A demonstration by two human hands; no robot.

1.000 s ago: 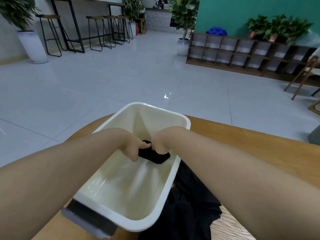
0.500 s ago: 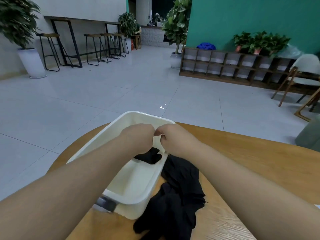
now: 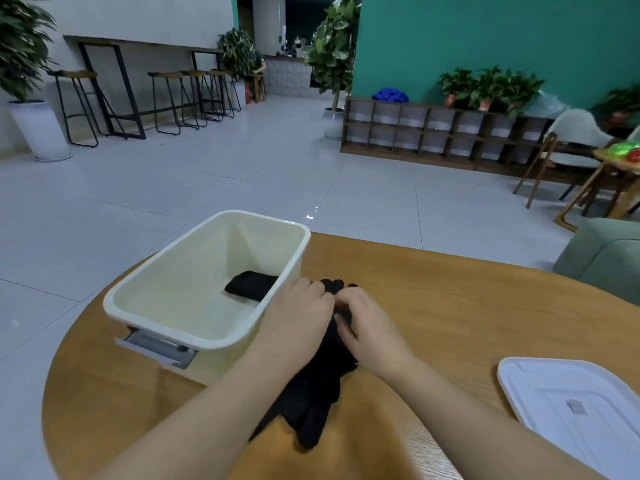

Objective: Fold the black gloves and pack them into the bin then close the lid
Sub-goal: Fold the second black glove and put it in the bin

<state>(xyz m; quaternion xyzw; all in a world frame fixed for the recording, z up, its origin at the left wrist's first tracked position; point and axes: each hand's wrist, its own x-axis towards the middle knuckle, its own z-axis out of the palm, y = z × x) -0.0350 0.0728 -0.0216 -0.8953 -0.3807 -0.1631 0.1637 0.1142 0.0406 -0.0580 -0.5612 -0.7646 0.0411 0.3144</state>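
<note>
I take the bin [image 3: 149, 308] as my landmark. One folded glove [image 3: 251, 289] already lies inside it, on the floor against the wall that faces my hands. The loose black gloves [image 3: 313, 403] lie on the table [image 3: 450, 299] just outside that same wall, in a heap whose long axis runs alongside the bin, from its far corner back toward me.

Both my hands sit on the far end of that heap. My left hand [image 3: 299, 317] is the one closer to the bin, just beside its wall, with its fingers curled down onto the cloth. My right hand [image 3: 369, 329] is on the side away from the bin, its fingers bent over the fabric, and the two meet at the top of the pile. I judge that both are pinching the same glove, though the actual contact is hidden under my knuckles.

So the fold should run along that axis, the far end coming toward me. After that it is a short lift over the wall, which suits my left hand. The lid [image 3: 575, 407] lies well away from the bin, on my right side.
</note>
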